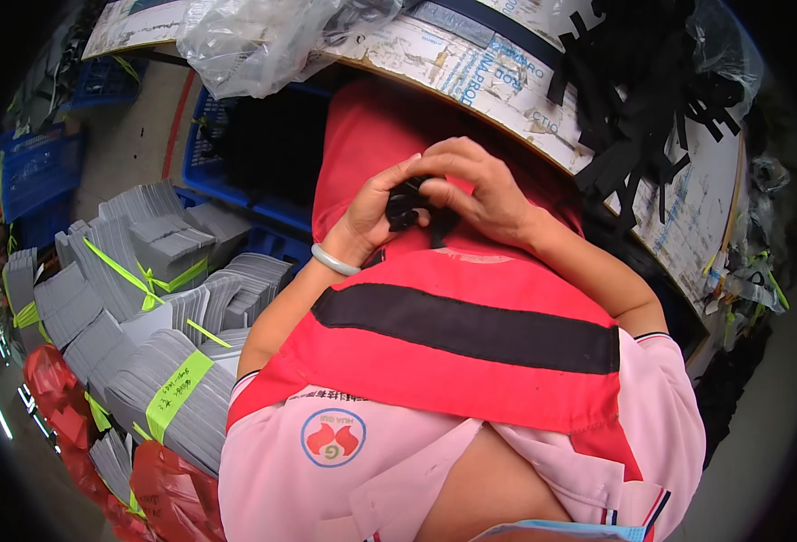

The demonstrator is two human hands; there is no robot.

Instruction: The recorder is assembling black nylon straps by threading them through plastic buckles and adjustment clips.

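Observation:
My left hand (376,208), with a pale bangle (333,260) at its wrist, is closed round a small bunched black strip (405,200) over my lap. My right hand (484,188) curves in from the other side, its fingers meeting the left hand's and its thumb pressed toward the black strip. The fingers hide much of the strip, so I cannot tell whether it is one piece or several. Beneath both hands lies a red apron (353,135) with a black band.
Ahead is a worktable (417,54) bearing a heap of black strips (633,99) and a clear plastic bag (245,45). Stacked grey pieces (182,379) tied with yellow-green bands stand at my left, near blue crates (42,172) and red bags (177,492).

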